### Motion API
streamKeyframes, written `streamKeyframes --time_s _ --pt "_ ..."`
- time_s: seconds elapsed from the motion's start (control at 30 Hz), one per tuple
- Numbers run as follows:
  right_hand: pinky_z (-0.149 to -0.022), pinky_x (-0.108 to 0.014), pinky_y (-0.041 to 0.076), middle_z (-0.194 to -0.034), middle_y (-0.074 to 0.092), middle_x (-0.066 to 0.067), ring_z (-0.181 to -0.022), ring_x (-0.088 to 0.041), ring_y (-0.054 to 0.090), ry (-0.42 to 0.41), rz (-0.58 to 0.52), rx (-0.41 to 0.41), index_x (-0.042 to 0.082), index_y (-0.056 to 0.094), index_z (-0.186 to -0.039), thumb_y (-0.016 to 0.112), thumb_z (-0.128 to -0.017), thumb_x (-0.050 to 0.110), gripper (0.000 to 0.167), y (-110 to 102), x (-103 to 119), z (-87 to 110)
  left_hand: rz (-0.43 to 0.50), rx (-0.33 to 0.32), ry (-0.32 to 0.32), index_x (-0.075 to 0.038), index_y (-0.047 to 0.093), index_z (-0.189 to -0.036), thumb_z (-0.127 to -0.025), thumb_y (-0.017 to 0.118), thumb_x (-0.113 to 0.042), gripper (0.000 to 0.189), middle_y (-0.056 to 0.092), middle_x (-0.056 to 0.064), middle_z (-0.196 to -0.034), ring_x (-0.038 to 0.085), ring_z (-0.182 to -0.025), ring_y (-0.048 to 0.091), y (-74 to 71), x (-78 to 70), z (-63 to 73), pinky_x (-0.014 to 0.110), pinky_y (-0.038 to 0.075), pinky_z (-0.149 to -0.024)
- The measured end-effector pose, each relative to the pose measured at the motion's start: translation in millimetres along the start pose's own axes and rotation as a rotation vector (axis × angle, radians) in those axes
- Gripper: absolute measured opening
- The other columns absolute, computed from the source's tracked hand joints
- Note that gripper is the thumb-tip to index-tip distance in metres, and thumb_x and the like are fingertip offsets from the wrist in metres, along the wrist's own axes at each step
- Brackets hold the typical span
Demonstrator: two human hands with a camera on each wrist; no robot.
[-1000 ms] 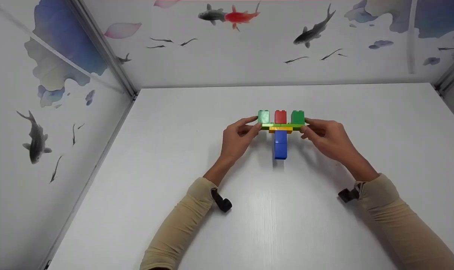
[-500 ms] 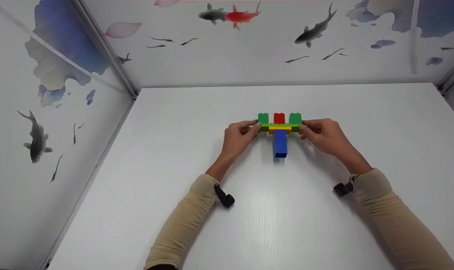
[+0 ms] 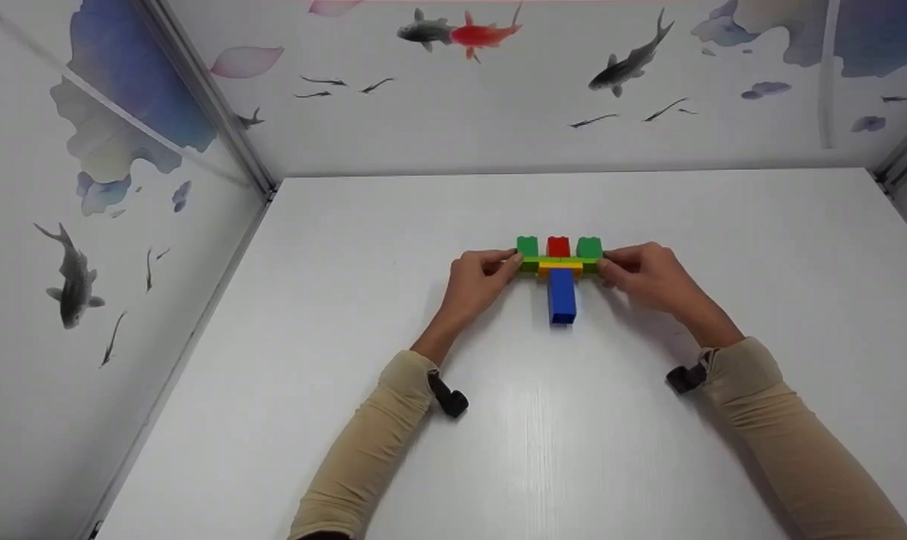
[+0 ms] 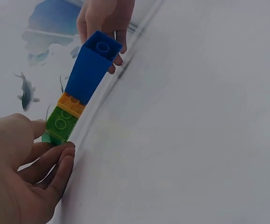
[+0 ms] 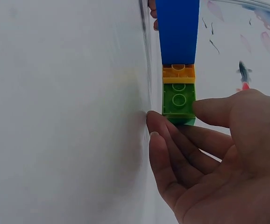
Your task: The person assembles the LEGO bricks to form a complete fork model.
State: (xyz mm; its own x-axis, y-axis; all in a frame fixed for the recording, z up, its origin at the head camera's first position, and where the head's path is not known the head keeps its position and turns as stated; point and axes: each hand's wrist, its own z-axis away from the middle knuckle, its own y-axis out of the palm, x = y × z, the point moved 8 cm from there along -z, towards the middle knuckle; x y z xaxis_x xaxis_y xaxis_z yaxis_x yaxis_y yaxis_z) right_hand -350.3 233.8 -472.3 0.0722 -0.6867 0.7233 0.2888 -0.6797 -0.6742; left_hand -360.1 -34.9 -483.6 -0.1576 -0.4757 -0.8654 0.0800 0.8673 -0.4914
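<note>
A T-shaped toy brick assembly is held between both hands. Its blue brick stem (image 3: 562,296) points toward the person, its hollow underside showing in the left wrist view. Above the stem sit a yellow brick (image 3: 560,269) and a light green crossbar (image 3: 528,265). Three bricks top the bar: a left green brick (image 3: 527,246), a red brick (image 3: 558,246) and a right green brick (image 3: 590,247). My left hand (image 3: 477,283) pinches the bar's left end between thumb and fingers. My right hand (image 3: 652,279) pinches its right end.
Beneath the assembly lies a white table (image 3: 528,435). A white back wall (image 3: 513,127) with painted fish rises behind it, and a left wall (image 3: 18,360) stands at the side. Dark wrist devices (image 3: 453,403) hang at both cuffs.
Both hands have brought the assembly slightly nearer the person. It has tilted, so the stem's hollow end now faces the head camera and the top bricks look shorter.
</note>
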Motion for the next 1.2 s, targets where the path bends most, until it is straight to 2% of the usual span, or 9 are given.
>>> streamKeyframes --time_s 0.27,0.67,0.9,1.2 --pt "-0.074 -0.020 0.054 -0.123 0.076 -0.016 -0.103 -0.027 0.060 0.010 0.018 0.027 0.003 0.057 -0.155 0.060 -0.112 0.035 0.053 4.7 1.2 -1.0 -0.028 0.009 -0.005 -0.016 0.074 -0.141 -0.108 0.068 -0.035 0.038 0.080 -0.001 -0.122 0.009 -0.099 0.065 -1.2 -1.6 1.8 0.026 0.058 -0.093" --pt "-0.086 -0.024 0.053 -0.130 0.073 -0.018 -0.111 -0.030 0.060 -0.022 0.058 0.049 -0.001 0.053 -0.157 0.052 -0.116 0.030 0.051 9.4 5.2 -1.7 -0.103 0.003 -0.023 -0.015 0.074 -0.141 -0.109 0.068 -0.031 0.036 0.080 0.000 -0.116 0.010 -0.096 0.063 -2.2 -3.4 3.3 0.024 0.056 -0.090" --pt "-0.083 -0.019 0.052 -0.133 0.073 -0.018 -0.113 -0.030 0.062 -0.032 0.062 0.047 -0.003 0.053 -0.157 0.053 -0.115 0.030 0.052 9.9 5.9 -0.8 -0.101 0.006 -0.017 -0.016 0.073 -0.141 -0.109 0.069 -0.027 0.034 0.079 -0.001 -0.112 0.010 -0.095 0.062 -2.9 -4.9 3.7 0.024 0.055 -0.087" --pt "-0.090 -0.028 0.054 -0.130 0.073 -0.018 -0.113 -0.030 0.064 -0.007 0.051 0.069 -0.003 0.050 -0.158 0.055 -0.114 0.032 0.056 13.1 3.8 -1.8 -0.102 0.010 -0.017 -0.018 0.074 -0.141 -0.108 0.069 -0.027 0.035 0.079 -0.002 -0.114 0.010 -0.096 0.062 -2.7 -3.0 3.8 0.023 0.055 -0.089"
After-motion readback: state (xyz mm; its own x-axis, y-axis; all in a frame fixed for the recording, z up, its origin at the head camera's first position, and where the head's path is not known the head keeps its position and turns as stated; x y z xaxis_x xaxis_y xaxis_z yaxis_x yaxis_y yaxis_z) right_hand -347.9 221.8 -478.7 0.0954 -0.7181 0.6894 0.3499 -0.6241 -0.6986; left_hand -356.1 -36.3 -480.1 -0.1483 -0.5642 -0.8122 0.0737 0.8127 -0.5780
